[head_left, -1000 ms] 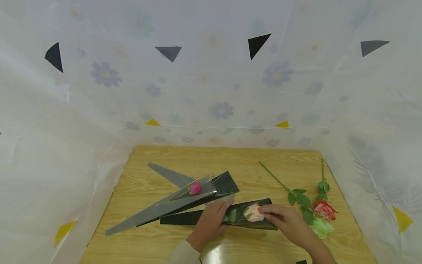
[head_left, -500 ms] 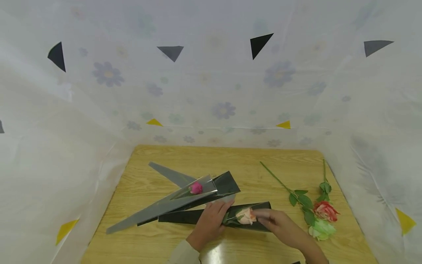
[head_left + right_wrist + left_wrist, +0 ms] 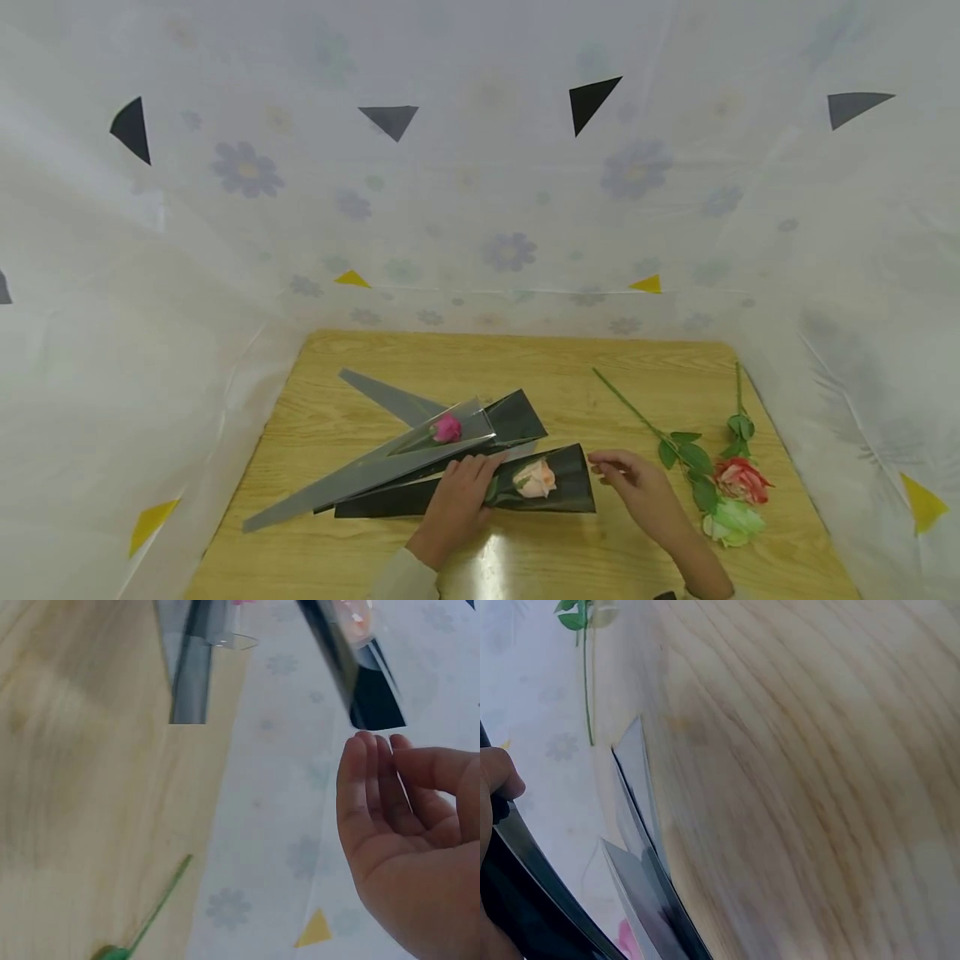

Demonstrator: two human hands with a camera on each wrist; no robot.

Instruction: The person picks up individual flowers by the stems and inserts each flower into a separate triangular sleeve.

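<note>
A peach rose (image 3: pixel 536 480) lies inside a black flower sleeve (image 3: pixel 576 483) with a clear front. My left hand (image 3: pixel 459 498) grips the sleeve below the bloom, over the stem and leaves. In the left wrist view, part of that hand (image 3: pixel 496 780) shows at the left edge against the dark sleeve (image 3: pixel 517 907). Just off the sleeve's wide mouth is my right hand (image 3: pixel 637 490), its fingers loosely bent and holding nothing. The right wrist view shows its fingertips (image 3: pixel 356 746) close to the sleeve's rim (image 3: pixel 379 720).
Behind the left hand lie a grey sleeve holding a pink rose (image 3: pixel 447 428), another black sleeve (image 3: pixel 519 415) and a grey sleeve (image 3: pixel 386 395). A red rose (image 3: pixel 741 481) and a pale green flower (image 3: pixel 732 522) lie at the right of the wooden table (image 3: pixel 525 358).
The right hand's fingers have left the rose and moved clear of the sleeve's mouth. The rose, its sleeve and the left hand have shifted left.
</note>
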